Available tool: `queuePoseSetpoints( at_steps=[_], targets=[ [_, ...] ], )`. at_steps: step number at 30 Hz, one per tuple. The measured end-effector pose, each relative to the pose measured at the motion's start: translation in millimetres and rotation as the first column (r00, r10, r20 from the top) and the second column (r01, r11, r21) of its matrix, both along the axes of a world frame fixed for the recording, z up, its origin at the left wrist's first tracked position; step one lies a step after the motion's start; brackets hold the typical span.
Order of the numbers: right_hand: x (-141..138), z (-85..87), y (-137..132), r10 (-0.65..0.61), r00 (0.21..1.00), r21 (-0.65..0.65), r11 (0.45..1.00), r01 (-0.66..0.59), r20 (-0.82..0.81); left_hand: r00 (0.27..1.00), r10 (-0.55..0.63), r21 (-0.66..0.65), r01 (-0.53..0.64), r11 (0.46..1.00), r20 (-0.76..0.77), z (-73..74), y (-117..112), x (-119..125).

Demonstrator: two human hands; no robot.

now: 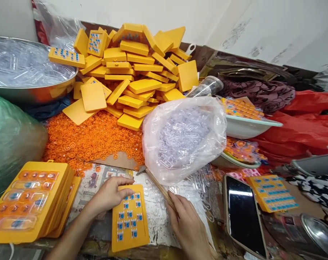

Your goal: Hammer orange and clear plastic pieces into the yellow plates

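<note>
My left hand (113, 193) holds the top of a flat yellow plastic board (130, 231), its thumb over the upper edge. Small blue-and-white stickers dot the board's face, which lies at a slant on the worktop. Wrapped round a long wooden stick (161, 188) are the fingers of my right hand (187, 220). A narrow dark tip shows at the stick's far end, near loose orange rings (96, 135). Clear plastic hook-like pieces (155, 195) lie between my hands, and an open bag (150, 144) full of similar clear pieces stands just beyond.
Yellow cases (144, 86) are heaped against the wall. Filled yellow boards (36, 202) stack at the left, by a green bag (12, 144) and a metal basin (63, 86) of clear parts. A phone (245, 216) and bowls (242, 126) stand at the right.
</note>
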State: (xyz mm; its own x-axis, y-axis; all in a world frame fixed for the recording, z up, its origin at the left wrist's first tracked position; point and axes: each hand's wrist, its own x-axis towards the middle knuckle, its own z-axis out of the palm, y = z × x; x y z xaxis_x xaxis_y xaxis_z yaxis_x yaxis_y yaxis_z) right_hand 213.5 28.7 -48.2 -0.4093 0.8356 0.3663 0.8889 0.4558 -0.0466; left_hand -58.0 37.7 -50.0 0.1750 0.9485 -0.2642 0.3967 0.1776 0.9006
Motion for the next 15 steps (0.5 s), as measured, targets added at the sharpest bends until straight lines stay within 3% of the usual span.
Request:
queuePoseSetpoints(
  at_steps=[7, 11, 13, 15],
  targets=[
    [4, 14.5, -5, -0.015, 1.0, -0.127, 0.992, 0.012, -0.022, 0.959, 0.121, 0.248, -0.055, 0.967, -0.258, 3.7, 13, 10],
    [14, 14.6, -20, -0.152, 0.986, -0.218, 0.967, 0.133, -0.074, 0.942, 0.14, 0.376, -0.016, 0.927, -0.305, 1.0, 32, 18],
    [14, 15.1, -28, -0.224, 0.964, -0.291, 0.94, 0.176, -0.142, 0.943, 0.11, 0.406, 0.028, 0.913, -0.314, -3.0, 47, 24],
    [12, 17.2, -37, -0.257, 0.922, -0.413, 0.902, 0.122, -0.289, 0.944, 0.09, 0.426, 0.057, 0.903, -0.316, -6.1, 59, 29]
  ],
)
